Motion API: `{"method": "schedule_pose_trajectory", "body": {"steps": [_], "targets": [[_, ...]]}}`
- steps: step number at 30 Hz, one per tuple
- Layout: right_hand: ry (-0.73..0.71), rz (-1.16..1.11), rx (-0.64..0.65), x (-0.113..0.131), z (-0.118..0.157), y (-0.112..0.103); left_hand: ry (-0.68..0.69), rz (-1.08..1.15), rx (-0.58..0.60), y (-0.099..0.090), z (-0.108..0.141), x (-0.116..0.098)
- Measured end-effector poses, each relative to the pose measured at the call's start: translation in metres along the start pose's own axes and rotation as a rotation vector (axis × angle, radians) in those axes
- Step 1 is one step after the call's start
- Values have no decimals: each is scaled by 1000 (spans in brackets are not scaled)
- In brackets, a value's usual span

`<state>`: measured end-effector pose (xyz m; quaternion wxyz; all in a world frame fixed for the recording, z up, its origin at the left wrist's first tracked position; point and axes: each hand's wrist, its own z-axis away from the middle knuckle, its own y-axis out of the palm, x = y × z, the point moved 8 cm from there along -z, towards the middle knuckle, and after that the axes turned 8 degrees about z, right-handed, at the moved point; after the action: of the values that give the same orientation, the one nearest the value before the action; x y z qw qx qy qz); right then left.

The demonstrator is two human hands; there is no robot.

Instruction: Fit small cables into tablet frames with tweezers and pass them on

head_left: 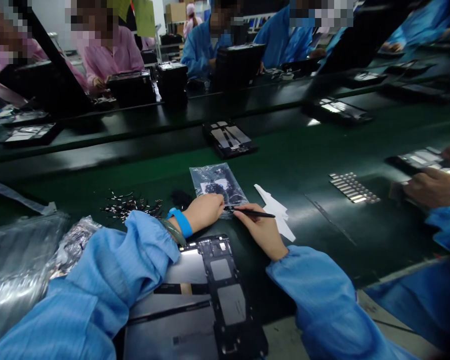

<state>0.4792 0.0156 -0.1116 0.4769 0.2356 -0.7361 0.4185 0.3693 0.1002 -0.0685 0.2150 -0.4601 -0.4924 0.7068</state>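
Note:
My right hand [260, 230] grips slim black tweezers [260, 214] whose tip points left toward my left fingers. My left hand [204, 212] is closed, its fingertips at the lower edge of a clear plastic bag [230, 177] of small black parts. What those fingertips pinch, if anything, is hidden. Under my left wrist, which wears a blue band [182, 223], lies an opened tablet-like device [221, 270] with grey panels and a black frame. My left sleeve covers part of it.
Loose small black parts [129, 206] lie left of my hands, near stacked clear plastic sleeves [18, 255]. White paper strips [275, 210] and rows of small metallic pieces [354, 187] lie rightward. Another device [228, 139] sits ahead; a co-worker's hand [433, 187] works at right.

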Motion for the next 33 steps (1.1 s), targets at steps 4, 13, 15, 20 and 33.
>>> {"method": "schedule_pose_trajectory", "body": {"steps": [4,13,15,20,33], "targets": [[23,-9,-11,1,-1,0,2,35,2,3,-1,1],[120,-159,2,36,13,-13,133,160,32,-27,27,-26],[136,-239,39,53,18,-9,141,226,53,-39,43,-36],[313,-574,227,88,32,20,-69,450,-1,-62,88,-35],[598,-748,593,115,73,72,-350,918,97,-51,165,-20]]}}
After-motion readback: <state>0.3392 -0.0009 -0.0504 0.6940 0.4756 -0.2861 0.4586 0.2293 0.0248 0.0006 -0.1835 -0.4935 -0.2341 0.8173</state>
